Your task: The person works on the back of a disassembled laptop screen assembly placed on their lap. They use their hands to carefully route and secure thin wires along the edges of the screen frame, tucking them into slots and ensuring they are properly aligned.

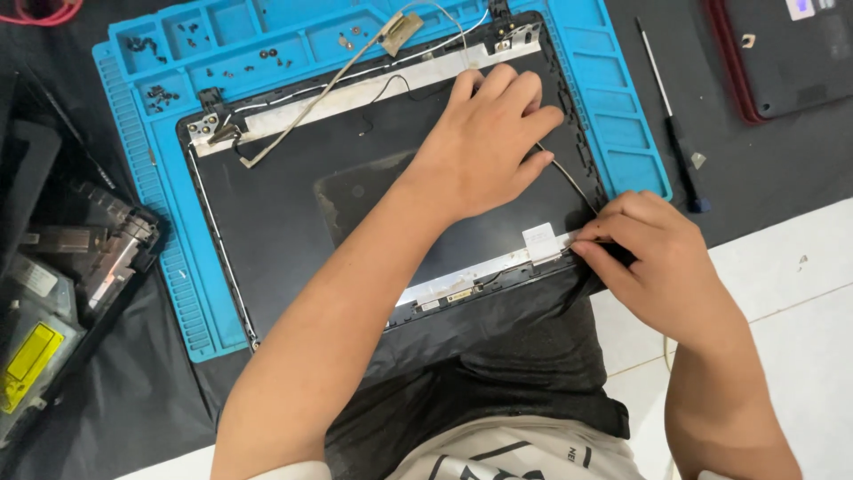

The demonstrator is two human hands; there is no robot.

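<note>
Nearest the camera, a pale printed shirt (pixel 506 458) and a lap in dark cloth (pixel 498 356); white floor tiles (pixel 791 302) show to the right. Right hand (pixel 662 258) sits at the near right corner of a black laptop lid (pixel 293 222), fingertips pinched narrow on something small at the lid's edge, beside a white tab (pixel 540 238); what they pinch is too small to make out. Left hand (pixel 489 142) lies flat, fingers spread, pressing on the lid's inner face, holding nothing. A thin grey cable (pixel 569 178) runs from under the left hand toward the right. The lid rests open-side up on a blue work mat (pixel 151 196), silver strips along both long edges, hinges (pixel 209 124) at the far corners. Small screws (pixel 160 93) lie in the mat's far trays. The mat sits on black cloth (pixel 764 160). Left, a stripped laptop base (pixel 71 267) with a yellow label. Far right, a screwdriver (pixel 671 120) and a dark red-edged device (pixel 791 53).
</note>
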